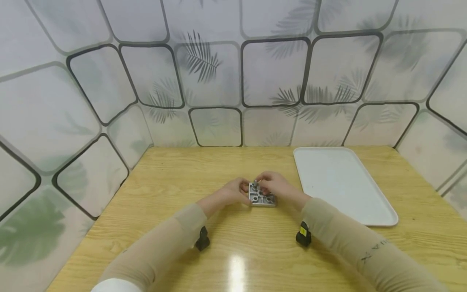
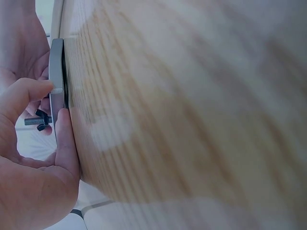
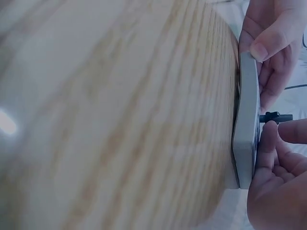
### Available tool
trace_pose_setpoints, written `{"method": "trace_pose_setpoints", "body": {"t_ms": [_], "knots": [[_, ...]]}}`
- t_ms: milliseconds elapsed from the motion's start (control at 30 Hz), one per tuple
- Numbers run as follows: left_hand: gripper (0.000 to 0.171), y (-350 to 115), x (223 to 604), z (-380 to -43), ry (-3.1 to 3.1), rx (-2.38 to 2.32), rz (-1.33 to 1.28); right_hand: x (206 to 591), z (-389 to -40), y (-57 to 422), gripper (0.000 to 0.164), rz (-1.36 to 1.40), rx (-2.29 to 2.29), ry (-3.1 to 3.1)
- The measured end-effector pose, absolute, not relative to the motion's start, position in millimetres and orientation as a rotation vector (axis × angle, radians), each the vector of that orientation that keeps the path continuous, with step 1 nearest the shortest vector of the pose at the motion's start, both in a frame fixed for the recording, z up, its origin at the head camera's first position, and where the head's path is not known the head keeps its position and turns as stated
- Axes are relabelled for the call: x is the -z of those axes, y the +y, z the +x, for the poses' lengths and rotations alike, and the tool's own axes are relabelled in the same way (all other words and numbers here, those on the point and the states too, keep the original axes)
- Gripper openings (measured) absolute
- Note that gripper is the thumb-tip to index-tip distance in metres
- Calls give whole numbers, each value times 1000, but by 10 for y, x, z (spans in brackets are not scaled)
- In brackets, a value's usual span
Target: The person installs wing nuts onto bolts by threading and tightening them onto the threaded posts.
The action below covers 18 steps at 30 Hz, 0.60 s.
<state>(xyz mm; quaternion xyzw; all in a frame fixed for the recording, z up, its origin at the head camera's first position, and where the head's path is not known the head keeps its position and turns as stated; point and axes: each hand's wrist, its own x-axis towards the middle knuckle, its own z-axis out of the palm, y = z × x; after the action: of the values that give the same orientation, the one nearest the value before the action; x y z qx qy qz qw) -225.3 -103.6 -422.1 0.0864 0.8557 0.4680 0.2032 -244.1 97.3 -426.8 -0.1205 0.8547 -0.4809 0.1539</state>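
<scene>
A silver metal plate (image 1: pixel 263 201) with several round holes lies on the table, its near edge slightly raised in the left wrist view. From it rises a dark threaded bolt (image 2: pixel 32 121) bearing a black wing nut (image 3: pixel 272 116). My left hand (image 1: pixel 233 192) grips the plate's left side, with the thumb on its near edge. Over the plate's far right part, my right hand (image 1: pixel 277 185) has its fingers curled, thumb and forefinger pinching at the wing nut. Those fingers partly hide the plate's holes.
A white tray (image 1: pixel 339 182) lies on the right of the wooden table (image 1: pixel 175 170), just beyond my right forearm. A patterned curtain (image 1: pixel 215 81) closes off the back and sides. Black wrist cameras (image 1: pixel 303 235) hang under both forearms.
</scene>
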Motion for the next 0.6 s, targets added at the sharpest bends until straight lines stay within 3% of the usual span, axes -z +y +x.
{"method": "trace_pose_setpoints", "body": {"t_ms": [600], "knots": [[81,-1057,4213,-2247,2378,-1298,250,4304,-2426,921,30,-412,1307,2574]]}}
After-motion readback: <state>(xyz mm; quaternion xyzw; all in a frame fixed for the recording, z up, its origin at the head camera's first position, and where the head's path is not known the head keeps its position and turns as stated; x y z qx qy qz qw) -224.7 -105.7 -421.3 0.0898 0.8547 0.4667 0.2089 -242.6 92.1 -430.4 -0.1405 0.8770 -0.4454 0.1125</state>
